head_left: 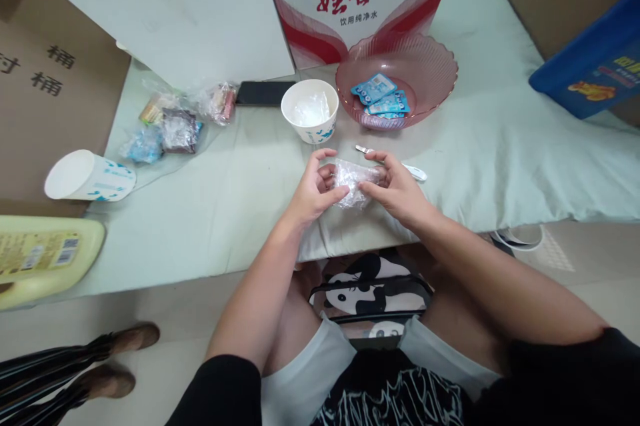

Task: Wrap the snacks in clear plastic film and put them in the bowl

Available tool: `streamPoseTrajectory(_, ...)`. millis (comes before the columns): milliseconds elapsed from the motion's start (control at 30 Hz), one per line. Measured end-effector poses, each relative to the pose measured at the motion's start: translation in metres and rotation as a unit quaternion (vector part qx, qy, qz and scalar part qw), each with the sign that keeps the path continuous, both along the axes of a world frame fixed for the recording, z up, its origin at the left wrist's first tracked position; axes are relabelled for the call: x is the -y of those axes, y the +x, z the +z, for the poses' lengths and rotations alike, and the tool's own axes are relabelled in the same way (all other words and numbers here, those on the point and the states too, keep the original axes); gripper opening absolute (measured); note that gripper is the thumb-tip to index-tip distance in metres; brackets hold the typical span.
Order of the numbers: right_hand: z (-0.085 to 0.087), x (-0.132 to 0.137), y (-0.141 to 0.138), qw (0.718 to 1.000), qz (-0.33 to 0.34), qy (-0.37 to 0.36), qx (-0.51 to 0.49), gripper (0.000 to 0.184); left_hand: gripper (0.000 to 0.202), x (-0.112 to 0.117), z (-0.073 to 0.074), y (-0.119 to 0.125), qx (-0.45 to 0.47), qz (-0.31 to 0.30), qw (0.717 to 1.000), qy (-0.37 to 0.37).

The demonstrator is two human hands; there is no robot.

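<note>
Crumpled clear plastic wrap (351, 181) is held between both hands near the front of the table. My left hand (311, 189) pinches its left side with the thumb on top. My right hand (403, 191) grips the right side, thumb pressed on the plastic. A thin tool with a white handle (416, 173) and a metal end lies beneath and behind my right hand, partly hidden by it. Just beyond my hands stands a paper cup (316, 133) with clear plastic inside. The pink ribbed bowl (433, 89) behind it holds several blue sachets (383, 96).
Bagged snacks (180, 129) and a dark phone (265, 93) lie left of the cup. Another paper cup (107, 178) rests on its side. Boxes (360, 3) line the back. A yellow jug (55, 256) and blue package (595, 59) flank the table (220, 219). Someone's feet (133, 339) show lower left.
</note>
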State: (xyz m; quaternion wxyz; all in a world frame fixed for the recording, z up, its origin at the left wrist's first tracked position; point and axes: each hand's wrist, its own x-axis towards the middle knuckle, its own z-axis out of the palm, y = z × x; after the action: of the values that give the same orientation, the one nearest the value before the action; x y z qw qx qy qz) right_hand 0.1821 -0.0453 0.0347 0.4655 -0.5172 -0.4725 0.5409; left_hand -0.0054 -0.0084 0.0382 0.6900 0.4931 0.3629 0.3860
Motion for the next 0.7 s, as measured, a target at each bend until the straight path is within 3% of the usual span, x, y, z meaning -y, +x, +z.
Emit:
streamPoseTrajectory(67, 0.002, -0.001, 0.0, 1.0, -0.015, 0.022, 0.004, 0.047, 0.059, 0.0, -0.001, 0.003, -0.024, 0.0, 1.0, -0.001)
streamPoseTrajectory(133, 0.004, -0.002, 0.001, 0.998, -0.044, 0.051, -0.006, 0.043, 0.042, -0.001, -0.001, 0.004, -0.069, 0.026, 0.997, 0.021)
streamPoseTrajectory(233, 0.004, -0.005, 0.005, 0.995, -0.073, 0.065, -0.027, 0.035, 0.029, -0.005, 0.0, -0.004, -0.107, 0.143, 0.98, 0.093)
streamPoseTrajectory(333, 0.0, -0.006, 0.008, 0.996, -0.074, 0.034, -0.024, 0.028, 0.025, -0.014, 0.013, -0.019, -0.161, 0.266, 0.933, 0.18)
streamPoseTrajectory(467, -0.002, -0.007, 0.007, 0.998, -0.054, 0.004, -0.013, 0.023, 0.025, -0.042, 0.052, -0.029, -0.292, 0.34, 0.842, 0.3)
streamPoseTrajectory(567, 0.0, -0.006, 0.003, 0.999, -0.036, 0.017, -0.007, 0.021, 0.023, -0.077, 0.087, -0.016, -0.448, 0.27, 0.783, 0.338)
streamPoseTrajectory(633, 0.003, -0.006, 0.001, 0.999, -0.023, 0.028, 0.001, 0.02, 0.02, -0.102, 0.104, -0.001, -0.565, 0.168, 0.748, 0.305)
streamPoseTrajectory(700, 0.006, -0.005, 0.001, 0.999, -0.005, 0.036, 0.015, 0.019, 0.02, -0.123, 0.115, 0.015, -0.672, 0.018, 0.696, 0.253)
